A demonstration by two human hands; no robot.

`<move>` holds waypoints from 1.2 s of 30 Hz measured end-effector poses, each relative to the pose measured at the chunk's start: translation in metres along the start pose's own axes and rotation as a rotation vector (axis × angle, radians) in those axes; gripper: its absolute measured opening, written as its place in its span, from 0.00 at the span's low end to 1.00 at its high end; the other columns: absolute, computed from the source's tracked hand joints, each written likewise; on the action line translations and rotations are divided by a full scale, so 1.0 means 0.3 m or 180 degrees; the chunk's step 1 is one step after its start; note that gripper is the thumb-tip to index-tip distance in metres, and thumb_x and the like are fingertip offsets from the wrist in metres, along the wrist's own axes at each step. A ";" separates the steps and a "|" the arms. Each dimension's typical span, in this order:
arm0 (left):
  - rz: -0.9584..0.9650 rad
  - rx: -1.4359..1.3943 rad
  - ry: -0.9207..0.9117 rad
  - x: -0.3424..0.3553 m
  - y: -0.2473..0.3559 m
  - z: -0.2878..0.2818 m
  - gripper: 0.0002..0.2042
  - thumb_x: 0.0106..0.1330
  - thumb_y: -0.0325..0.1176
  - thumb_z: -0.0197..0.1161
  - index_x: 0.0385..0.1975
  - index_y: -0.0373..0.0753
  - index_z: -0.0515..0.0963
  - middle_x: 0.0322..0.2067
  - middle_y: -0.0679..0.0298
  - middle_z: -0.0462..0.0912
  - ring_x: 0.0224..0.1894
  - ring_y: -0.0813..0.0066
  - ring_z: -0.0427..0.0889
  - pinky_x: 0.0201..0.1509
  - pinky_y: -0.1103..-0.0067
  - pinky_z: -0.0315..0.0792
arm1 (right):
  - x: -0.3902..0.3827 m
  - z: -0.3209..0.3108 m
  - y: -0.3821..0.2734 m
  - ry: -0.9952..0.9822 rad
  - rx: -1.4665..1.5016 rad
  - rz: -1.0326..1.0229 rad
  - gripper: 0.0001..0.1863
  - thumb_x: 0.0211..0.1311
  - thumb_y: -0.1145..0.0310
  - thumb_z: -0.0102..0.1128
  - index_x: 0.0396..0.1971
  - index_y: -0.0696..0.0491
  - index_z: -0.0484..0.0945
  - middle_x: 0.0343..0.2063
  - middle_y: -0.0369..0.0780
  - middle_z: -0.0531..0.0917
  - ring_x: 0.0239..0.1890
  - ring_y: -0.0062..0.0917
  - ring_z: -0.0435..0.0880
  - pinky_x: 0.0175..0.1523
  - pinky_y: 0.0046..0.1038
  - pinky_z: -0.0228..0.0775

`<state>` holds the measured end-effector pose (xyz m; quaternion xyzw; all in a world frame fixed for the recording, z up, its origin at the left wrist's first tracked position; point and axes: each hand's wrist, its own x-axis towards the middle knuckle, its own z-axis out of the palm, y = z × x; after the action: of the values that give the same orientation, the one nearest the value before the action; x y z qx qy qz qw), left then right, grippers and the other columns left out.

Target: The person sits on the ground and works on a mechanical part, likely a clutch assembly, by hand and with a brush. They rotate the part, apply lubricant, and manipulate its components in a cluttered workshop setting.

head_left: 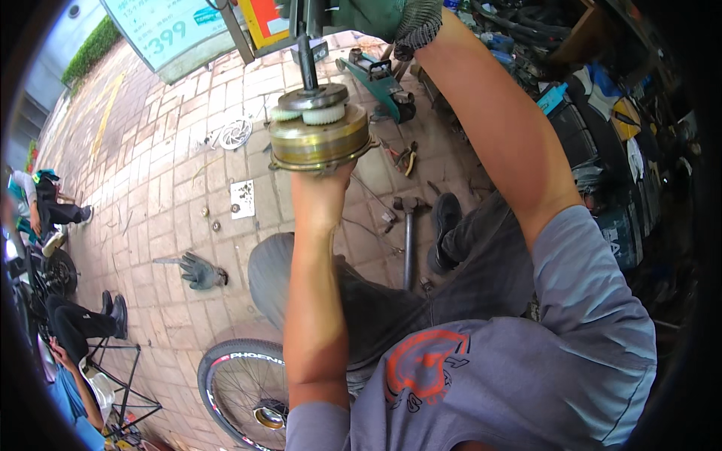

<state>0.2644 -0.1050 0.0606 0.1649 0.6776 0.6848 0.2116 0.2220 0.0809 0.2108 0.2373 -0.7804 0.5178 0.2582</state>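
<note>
My left hand [323, 177] holds a round brass-coloured motor hub part [317, 143] from below, its fingers mostly hidden behind it. White plastic gears [322, 115] sit on top, under a steel disc with an upright dark shaft [307, 60]. My right hand [391, 22], in a grey-green mesh glove, is closed at the top edge beside the shaft's upper end; what it grips is too cut off to make out. Below on the paving lie pliers [406, 158], a hammer [408, 233], a brake disc [235, 134] and a loose glove [201, 272].
A bicycle wheel [241, 353] lies by my left knee. A green floor jack [380, 86] stands ahead. Cluttered parts and tools [571, 113] fill the right side. Two seated people [86, 316] [41, 203] are at the left near a dark two-wheeler [59, 267]. A signboard [169, 30] stands ahead.
</note>
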 end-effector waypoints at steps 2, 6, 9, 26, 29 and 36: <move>0.0043 -0.0191 -0.0009 -0.005 0.003 -0.011 0.10 0.54 0.25 0.66 0.35 0.34 0.76 0.20 0.70 0.73 0.18 0.84 0.66 0.21 0.84 0.60 | 0.010 -0.018 -0.027 0.0623 0.2116 0.1254 0.13 0.64 0.62 0.55 0.42 0.56 0.75 0.29 0.39 0.80 0.29 0.25 0.80 0.35 0.28 0.75; -0.0153 -0.0955 -0.0151 -0.025 0.001 -0.021 0.06 0.54 0.22 0.62 0.30 0.34 0.75 0.16 0.71 0.69 0.14 0.85 0.61 0.16 0.84 0.54 | -0.163 -0.101 0.079 0.0563 -0.0072 0.1787 0.19 0.69 0.58 0.44 0.52 0.54 0.72 0.37 0.43 0.80 0.40 0.29 0.81 0.47 0.28 0.74; -0.0211 -0.1305 -0.0289 -0.023 0.002 -0.009 0.04 0.54 0.22 0.59 0.26 0.34 0.71 0.11 0.68 0.64 0.08 0.81 0.57 0.13 0.83 0.53 | -0.450 -0.088 0.282 0.0753 -0.1640 0.2965 0.22 0.59 0.52 0.56 0.43 0.55 0.78 0.31 0.44 0.82 0.32 0.29 0.81 0.43 0.32 0.74; -0.0618 -0.2334 -0.1430 -0.023 0.002 -0.054 0.13 0.58 0.29 0.53 0.13 0.43 0.61 0.06 0.70 0.56 0.09 0.80 0.50 0.15 0.80 0.47 | -1.708 0.212 1.004 -0.2478 -0.2754 0.3104 0.17 0.52 0.58 0.62 0.40 0.50 0.79 0.37 0.40 0.82 0.40 0.35 0.80 0.46 0.34 0.71; -0.0603 -0.2899 -0.1853 -0.049 -0.037 -0.082 0.05 0.57 0.27 0.56 0.22 0.38 0.68 0.08 0.71 0.55 0.09 0.80 0.50 0.16 0.80 0.47 | -1.610 0.358 0.945 -0.1381 -0.1609 0.4906 0.21 0.51 0.57 0.63 0.43 0.52 0.77 0.41 0.42 0.80 0.43 0.34 0.79 0.48 0.33 0.69; -0.0523 -0.2534 -0.2635 -0.048 0.004 -0.030 0.18 0.56 0.36 0.59 0.09 0.43 0.60 0.06 0.72 0.53 0.08 0.81 0.48 0.16 0.80 0.43 | -1.777 0.365 1.064 -0.2841 -0.1252 0.4452 0.28 0.48 0.49 0.65 0.47 0.51 0.79 0.46 0.45 0.79 0.45 0.35 0.79 0.50 0.33 0.68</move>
<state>0.2721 -0.1201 0.0625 0.2734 0.2392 0.7467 0.5572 0.4032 0.1459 -0.3900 -0.1666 -0.8518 0.2711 -0.4162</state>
